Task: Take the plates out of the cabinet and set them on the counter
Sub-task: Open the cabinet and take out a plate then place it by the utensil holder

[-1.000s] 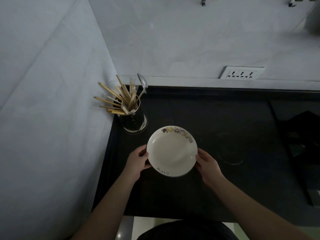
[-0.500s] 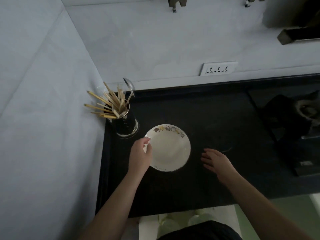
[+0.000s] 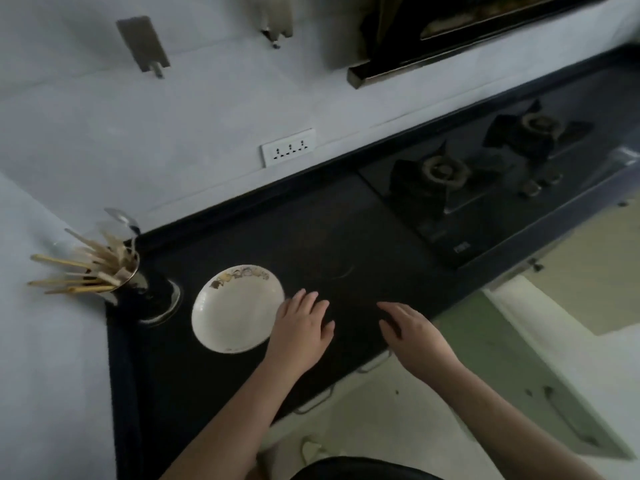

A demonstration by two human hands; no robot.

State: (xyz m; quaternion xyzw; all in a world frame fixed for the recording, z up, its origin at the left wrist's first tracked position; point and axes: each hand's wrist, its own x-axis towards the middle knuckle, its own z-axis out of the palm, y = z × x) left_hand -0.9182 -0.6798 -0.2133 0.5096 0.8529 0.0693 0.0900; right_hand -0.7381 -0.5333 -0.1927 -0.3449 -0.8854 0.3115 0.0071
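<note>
One plate [image 3: 238,308] lies flat on the dark counter [image 3: 346,244], near its left end, just beside the utensil holder [image 3: 142,292] with its bundle of chopsticks [image 3: 79,271]. Both hands are empty. The left hand [image 3: 301,323] hovers with fingers spread at the plate's right edge, so close that I cannot tell whether it touches the rim. The right hand [image 3: 412,332] is open too, palm down, over the counter's front edge and well apart from the plate.

Several things could go wrong from here. If the left hand sweeps away carelessly, it could catch the rim and skid the plate toward the holder; a knock there could tip the chopsticks, which lean far out to the left. The plate is shallow and smooth, so it probably slides easily on the polished top. Later plates set down in this dim light could clip this one and chip it. The stove [image 3: 446,188] sits to the right, so stacking that way risks crowding the burners. No cabinet interior is visible, so the remaining count is unknown.
</note>
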